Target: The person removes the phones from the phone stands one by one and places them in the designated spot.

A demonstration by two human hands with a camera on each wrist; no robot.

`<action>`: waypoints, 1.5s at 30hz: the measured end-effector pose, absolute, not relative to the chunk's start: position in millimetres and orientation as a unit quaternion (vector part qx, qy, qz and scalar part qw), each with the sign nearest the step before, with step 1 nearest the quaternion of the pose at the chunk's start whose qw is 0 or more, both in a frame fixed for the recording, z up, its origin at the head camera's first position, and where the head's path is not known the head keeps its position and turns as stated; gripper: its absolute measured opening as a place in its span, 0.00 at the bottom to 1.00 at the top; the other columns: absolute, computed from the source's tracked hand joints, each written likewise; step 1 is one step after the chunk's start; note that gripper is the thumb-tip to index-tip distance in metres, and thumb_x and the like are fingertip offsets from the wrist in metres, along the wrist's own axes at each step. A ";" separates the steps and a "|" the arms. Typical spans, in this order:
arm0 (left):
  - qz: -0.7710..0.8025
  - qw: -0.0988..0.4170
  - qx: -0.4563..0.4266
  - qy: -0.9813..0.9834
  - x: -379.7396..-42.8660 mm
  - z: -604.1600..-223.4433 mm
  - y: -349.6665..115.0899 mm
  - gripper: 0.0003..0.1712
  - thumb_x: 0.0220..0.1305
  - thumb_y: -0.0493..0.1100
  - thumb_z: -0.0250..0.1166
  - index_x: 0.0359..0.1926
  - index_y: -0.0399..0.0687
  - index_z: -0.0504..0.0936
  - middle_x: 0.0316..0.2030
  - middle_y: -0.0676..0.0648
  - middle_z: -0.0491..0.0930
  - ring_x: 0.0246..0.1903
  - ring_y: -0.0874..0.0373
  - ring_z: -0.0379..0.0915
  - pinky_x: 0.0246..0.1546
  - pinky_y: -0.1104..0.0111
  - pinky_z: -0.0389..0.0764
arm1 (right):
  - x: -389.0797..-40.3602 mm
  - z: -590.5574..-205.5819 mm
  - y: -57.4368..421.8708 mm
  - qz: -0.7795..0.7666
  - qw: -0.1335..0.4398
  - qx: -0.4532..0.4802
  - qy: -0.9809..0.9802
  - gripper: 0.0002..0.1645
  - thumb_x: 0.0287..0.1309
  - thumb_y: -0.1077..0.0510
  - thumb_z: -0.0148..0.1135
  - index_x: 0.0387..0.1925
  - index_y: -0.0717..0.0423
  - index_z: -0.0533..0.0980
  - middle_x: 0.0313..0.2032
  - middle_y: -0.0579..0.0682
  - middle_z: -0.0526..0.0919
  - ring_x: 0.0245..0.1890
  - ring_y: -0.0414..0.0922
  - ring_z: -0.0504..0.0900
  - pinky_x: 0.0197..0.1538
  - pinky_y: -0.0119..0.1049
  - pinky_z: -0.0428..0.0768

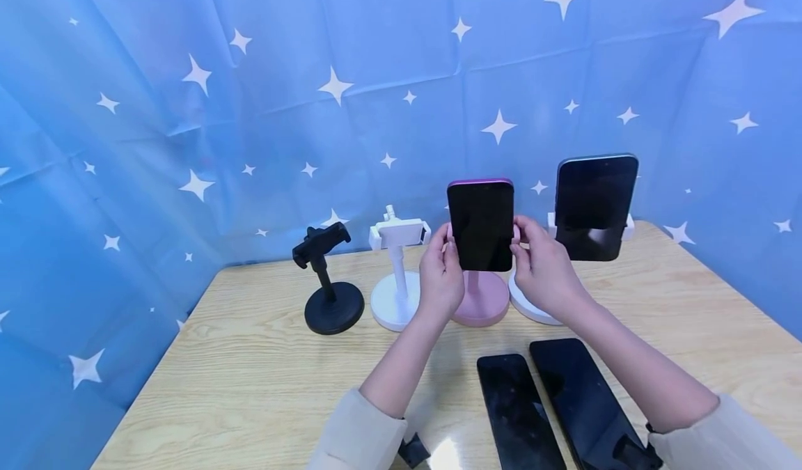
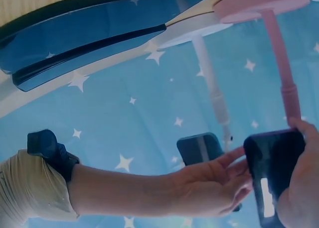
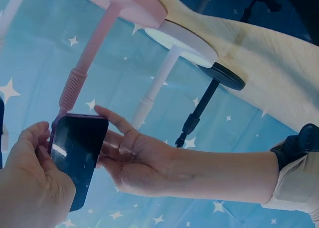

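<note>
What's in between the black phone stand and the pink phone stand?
A white phone stand stands between the black phone stand and the pink phone stand. The head and right wrist views show it.

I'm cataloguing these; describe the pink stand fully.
The pink stand looks like plastic: flat round base, straight post, ribbed collar. It stands upright on the table, between two white stands. The phone hides most of its clamp; pink ends show at the phone's sides, where the left hand and right hand grip the phone. Whether the phone is clamped is unclear.
</note>
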State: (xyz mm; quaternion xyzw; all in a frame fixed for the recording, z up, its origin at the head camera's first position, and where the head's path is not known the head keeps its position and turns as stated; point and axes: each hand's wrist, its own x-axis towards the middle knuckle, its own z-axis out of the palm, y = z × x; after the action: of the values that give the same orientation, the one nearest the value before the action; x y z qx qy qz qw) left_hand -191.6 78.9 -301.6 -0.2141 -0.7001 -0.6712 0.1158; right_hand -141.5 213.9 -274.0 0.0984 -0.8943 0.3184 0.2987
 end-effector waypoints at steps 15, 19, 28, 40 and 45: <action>-0.718 0.051 -0.265 -0.642 -192.1 -306.5 63.6 0.20 0.69 0.31 0.44 0.59 0.38 0.70 0.53 0.39 0.73 0.50 0.49 0.74 0.41 0.66 0.79 | -139.7 -289.5 219.9 0.300 0.386 0.151 -0.859 0.21 0.47 0.81 0.53 0.46 0.75 0.67 0.35 0.63 0.76 0.36 0.56 0.81 0.42 0.38 0.78; -0.714 0.050 -0.275 -0.642 -190.8 -307.4 58.3 0.21 0.68 0.32 0.45 0.61 0.36 0.67 0.56 0.38 0.72 0.51 0.48 0.73 0.41 0.65 0.79 | -139.3 -290.5 220.8 0.304 0.403 0.171 -0.846 0.21 0.44 0.82 0.55 0.44 0.75 0.69 0.33 0.61 0.76 0.34 0.53 0.80 0.45 0.14 0.70; -0.718 0.055 -0.301 -0.625 -179.5 -300.3 46.6 0.22 0.66 0.30 0.48 0.61 0.33 0.66 0.55 0.35 0.72 0.48 0.44 0.75 0.40 0.66 0.79 | -127.4 -279.8 218.7 0.325 0.414 0.198 -0.827 0.26 0.42 0.84 0.55 0.48 0.75 0.70 0.31 0.56 0.75 0.33 0.37 0.75 0.43 0.12 0.69; -0.707 0.067 -0.362 -0.604 -151.5 -289.2 4.7 0.20 0.62 0.32 0.55 0.56 0.28 0.71 0.48 0.33 0.74 0.36 0.61 0.80 0.37 0.62 0.80 | -96.5 -266.3 200.3 0.386 0.381 0.261 -0.798 0.28 0.42 0.84 0.55 0.50 0.74 0.70 0.37 0.57 0.77 0.34 0.31 0.71 0.45 0.15 0.71; -0.687 0.085 -0.396 -0.604 -140.8 -288.1 -15.1 0.24 0.61 0.40 0.58 0.52 0.25 0.72 0.45 0.31 0.74 0.36 0.65 0.79 0.37 0.62 0.80 | -88.9 -268.2 191.5 0.421 0.363 0.317 -0.768 0.20 0.54 0.74 0.54 0.51 0.73 0.69 0.38 0.57 0.76 0.35 0.34 0.73 0.45 0.19 0.73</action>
State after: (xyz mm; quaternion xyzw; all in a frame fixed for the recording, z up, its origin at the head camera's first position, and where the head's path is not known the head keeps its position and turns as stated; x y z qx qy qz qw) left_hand -140.8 -15.1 -288.1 -0.3957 -0.6039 -0.6867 0.0847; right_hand -88.9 191.5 -268.2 0.3171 -0.7680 0.4214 0.3633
